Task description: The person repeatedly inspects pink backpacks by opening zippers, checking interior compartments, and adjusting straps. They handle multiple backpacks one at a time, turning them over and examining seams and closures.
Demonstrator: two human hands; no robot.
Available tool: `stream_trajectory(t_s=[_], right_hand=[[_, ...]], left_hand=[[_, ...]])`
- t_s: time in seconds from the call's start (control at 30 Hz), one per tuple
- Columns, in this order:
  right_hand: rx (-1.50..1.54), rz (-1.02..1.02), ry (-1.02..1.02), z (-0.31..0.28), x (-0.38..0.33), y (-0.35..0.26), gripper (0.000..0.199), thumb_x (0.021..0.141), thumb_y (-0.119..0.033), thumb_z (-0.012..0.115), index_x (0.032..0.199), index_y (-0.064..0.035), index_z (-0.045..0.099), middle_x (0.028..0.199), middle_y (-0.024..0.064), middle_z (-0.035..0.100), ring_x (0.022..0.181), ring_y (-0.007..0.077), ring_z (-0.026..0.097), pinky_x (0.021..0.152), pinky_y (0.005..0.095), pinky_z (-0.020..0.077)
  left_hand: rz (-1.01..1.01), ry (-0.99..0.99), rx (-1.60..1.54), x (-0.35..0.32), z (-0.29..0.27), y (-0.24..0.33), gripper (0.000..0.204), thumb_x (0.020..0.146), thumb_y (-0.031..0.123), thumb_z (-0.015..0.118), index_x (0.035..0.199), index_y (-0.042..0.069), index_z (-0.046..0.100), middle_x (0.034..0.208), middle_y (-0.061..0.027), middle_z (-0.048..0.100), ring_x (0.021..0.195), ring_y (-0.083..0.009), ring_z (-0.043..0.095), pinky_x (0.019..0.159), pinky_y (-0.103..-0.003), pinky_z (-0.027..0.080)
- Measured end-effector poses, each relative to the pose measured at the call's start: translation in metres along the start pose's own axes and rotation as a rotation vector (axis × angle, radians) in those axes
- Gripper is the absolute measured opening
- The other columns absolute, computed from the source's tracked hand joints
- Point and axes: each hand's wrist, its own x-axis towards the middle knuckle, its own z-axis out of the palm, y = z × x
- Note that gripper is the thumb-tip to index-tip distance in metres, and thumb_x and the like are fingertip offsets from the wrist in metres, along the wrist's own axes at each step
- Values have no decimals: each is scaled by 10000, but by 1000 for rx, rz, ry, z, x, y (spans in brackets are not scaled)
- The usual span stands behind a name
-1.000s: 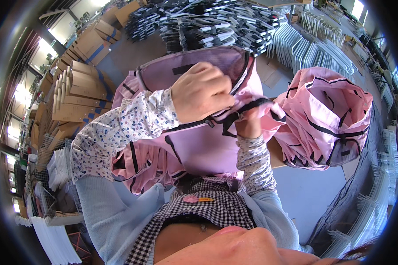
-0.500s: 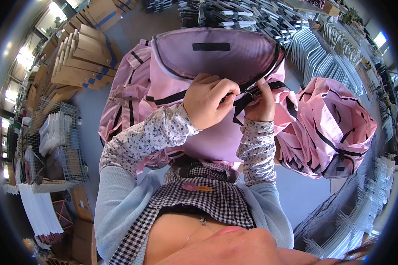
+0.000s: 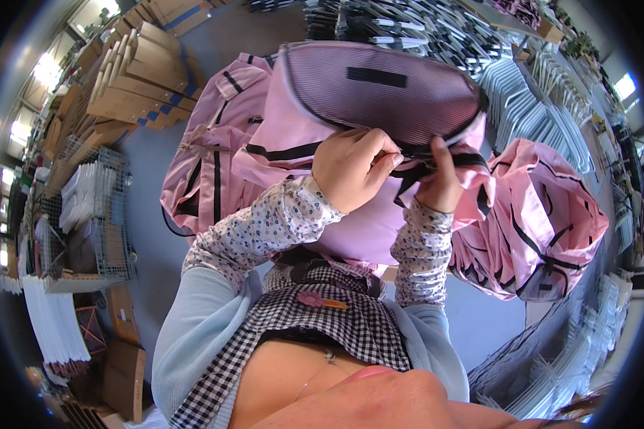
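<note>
A pink fabric cover (image 3: 368,225) with black trim is spread in front of me, its rounded dark mesh panel (image 3: 408,104) standing up at the far side. My left hand (image 3: 352,170) is closed, thumb and forefinger pinched at the zipper (image 3: 412,151) along the mesh panel's lower edge. The small part between those fingertips is mostly hidden. Just right of it, my right hand (image 3: 440,182) grips the same edge, thumb up against the mesh and fingers behind the fabric. Black strap-like trim (image 3: 411,174) hangs between the hands.
More pink covers lie to the left (image 3: 215,154) and right (image 3: 533,218). Flattened cardboard boxes (image 3: 139,79) and a wire cage (image 3: 96,214) stand at left. Bent metal tubes (image 3: 533,107) are stacked at far right, with black-and-white frame parts (image 3: 393,28) behind.
Both hands and the mesh panel have shifted right, and the panel now tilts down toward the right. My left fingertips have come closer to the right thumb's edge of the zipper.
</note>
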Motion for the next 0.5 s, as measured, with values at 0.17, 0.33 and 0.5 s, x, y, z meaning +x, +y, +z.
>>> stream_trajectory(t_s=[0.17, 0.33, 0.5], right_hand=[[217, 41, 97, -32, 6, -7, 302, 872, -210, 605, 1066, 20, 633, 1034, 101, 675, 941, 230, 644, 892, 348, 492], [284, 27, 82, -60, 3, -8, 324, 880, -207, 606, 1125, 6, 607, 1050, 93, 664, 988, 220, 620, 928, 356, 452], [37, 78, -95, -117, -29, 14, 523, 977, -462, 460, 1214, 1, 510, 1005, 81, 636, 847, 180, 611, 801, 327, 498]], left_hand=[[-41, 92, 285, -15, -38, -14, 71, 827, 81, 663, 851, 57, 600, 789, -60, 648, 693, -237, 641, 620, -318, 499], [78, 166, 347, 0, -68, -26, 92, 808, 51, 653, 861, 50, 578, 902, -63, 663, 873, -251, 638, 739, -339, 505], [133, 201, 294, 10, -65, -15, 144, 777, -8, 667, 858, 44, 558, 902, -81, 674, 850, -254, 647, 753, -336, 509]])
